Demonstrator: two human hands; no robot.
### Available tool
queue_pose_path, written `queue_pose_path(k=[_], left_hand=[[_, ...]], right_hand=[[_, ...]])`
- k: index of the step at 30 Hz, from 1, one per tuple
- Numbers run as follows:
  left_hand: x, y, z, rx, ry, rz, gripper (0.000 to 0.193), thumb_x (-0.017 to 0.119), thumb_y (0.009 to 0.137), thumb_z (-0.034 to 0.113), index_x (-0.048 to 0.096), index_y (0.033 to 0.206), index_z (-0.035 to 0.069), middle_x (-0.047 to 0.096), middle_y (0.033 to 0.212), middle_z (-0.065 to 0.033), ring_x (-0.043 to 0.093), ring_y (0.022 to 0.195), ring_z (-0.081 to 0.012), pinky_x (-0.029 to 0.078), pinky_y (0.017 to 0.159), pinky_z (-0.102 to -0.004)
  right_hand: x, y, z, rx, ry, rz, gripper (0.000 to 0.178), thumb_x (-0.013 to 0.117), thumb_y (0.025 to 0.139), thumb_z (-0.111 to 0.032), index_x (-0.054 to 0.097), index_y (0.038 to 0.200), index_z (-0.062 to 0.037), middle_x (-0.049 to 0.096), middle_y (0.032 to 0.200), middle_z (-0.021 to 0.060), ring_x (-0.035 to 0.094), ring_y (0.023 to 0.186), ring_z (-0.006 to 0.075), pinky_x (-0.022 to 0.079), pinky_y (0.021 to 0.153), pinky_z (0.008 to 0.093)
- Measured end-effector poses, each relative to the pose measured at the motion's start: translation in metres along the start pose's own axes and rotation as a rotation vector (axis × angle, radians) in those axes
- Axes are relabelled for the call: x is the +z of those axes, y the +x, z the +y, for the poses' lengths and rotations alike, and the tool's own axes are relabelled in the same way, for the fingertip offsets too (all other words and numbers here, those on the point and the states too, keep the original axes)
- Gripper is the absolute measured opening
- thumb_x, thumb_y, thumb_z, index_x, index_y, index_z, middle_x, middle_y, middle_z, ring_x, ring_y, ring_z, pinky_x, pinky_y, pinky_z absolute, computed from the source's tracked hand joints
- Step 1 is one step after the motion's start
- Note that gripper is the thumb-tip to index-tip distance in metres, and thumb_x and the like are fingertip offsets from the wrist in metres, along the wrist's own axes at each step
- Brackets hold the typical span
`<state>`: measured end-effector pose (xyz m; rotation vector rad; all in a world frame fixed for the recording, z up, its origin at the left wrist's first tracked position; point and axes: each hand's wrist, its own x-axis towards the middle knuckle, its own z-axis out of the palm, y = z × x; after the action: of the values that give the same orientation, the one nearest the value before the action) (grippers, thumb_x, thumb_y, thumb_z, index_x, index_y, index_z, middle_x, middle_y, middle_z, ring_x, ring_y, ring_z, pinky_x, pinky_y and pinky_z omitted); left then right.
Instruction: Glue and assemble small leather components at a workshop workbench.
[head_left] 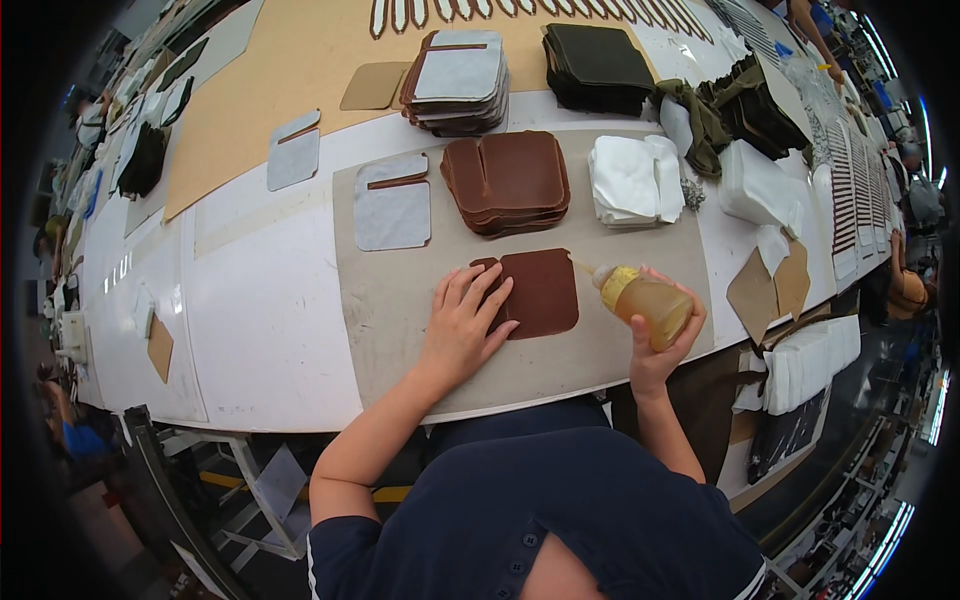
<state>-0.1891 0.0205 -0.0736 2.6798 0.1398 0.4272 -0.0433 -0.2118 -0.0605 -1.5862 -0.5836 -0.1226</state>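
A brown leather piece [545,293] lies flat on the grey mat [395,330] in front of me. My left hand [463,315] rests on its left side with fingers spread, pressing it lightly. In my right hand [676,335] is a glue bottle [645,305], clear with a yellow label band and amber liquid inside. It is tilted, and its thin nozzle points left at the upper right corner of the leather. Whether the tip touches the edge I cannot tell. Just beyond lies a stack of brown leather pieces [508,180].
Left of the stack is a grey-backed slotted piece [393,215]. White cloths [633,180] lie to the right. Farther back stand a grey-topped stack [458,75] and a dark leather stack [598,65]. Brown straps [540,8] line the far edge. Other people work at the far right.
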Motion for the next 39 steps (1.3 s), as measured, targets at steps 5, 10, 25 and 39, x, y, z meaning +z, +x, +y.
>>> queue_pose_path(k=[5, 10, 25, 39], left_hand=[[0.000, 0.000, 0.000, 0.001, -0.003, -0.003, 0.056, 0.077, 0.089, 0.030, 0.061, 0.137, 0.007, 0.054, 0.145, -0.0115, 0.045, 0.138, -0.0317, 0.032, 0.119, -0.0516], [-0.003, 0.003, -0.003, -0.082, -0.201, 0.090, 0.055, 0.075, 0.089, 0.020, 0.059, 0.140, 0.006, 0.054, 0.145, -0.0130, 0.048, 0.134, -0.0346, 0.035, 0.116, -0.0474], [-0.001, -0.001, -0.026, -0.408, -0.686, 0.473, 0.029, 0.058, 0.100, 0.007, 0.062, 0.129, 0.003, 0.060, 0.133, -0.0123, 0.054, 0.129, -0.0274, 0.039, 0.111, -0.0370], [0.000, -0.001, -0.029, -0.451, -0.751, 0.492, 0.026, 0.058, 0.100, 0.005, 0.064, 0.125, 0.002, 0.060, 0.132, -0.0121, 0.054, 0.129, -0.0266, 0.041, 0.111, -0.0364]], right_hand=[[0.003, -0.001, 0.000, -0.009, 0.019, -0.014, 0.072, 0.082, 0.092, -0.027, 0.033, 0.139, -0.0036, 0.056, 0.137, 0.0254, 0.059, 0.129, 0.0348, 0.046, 0.112, 0.0468], [0.006, -0.004, 0.002, -0.006, 0.037, -0.035, 0.073, 0.083, 0.091, -0.027, 0.033, 0.139, -0.0039, 0.055, 0.137, 0.0252, 0.058, 0.130, 0.0351, 0.046, 0.113, 0.0470], [0.027, -0.007, 0.000, -0.058, 0.076, -0.136, 0.076, 0.086, 0.088, -0.024, 0.032, 0.139, -0.0055, 0.056, 0.137, 0.0260, 0.058, 0.130, 0.0358, 0.047, 0.112, 0.0469], [0.049, -0.007, -0.003, -0.077, 0.126, -0.256, 0.077, 0.087, 0.086, -0.020, 0.033, 0.139, -0.0057, 0.056, 0.139, 0.0268, 0.058, 0.131, 0.0360, 0.048, 0.111, 0.0460]])
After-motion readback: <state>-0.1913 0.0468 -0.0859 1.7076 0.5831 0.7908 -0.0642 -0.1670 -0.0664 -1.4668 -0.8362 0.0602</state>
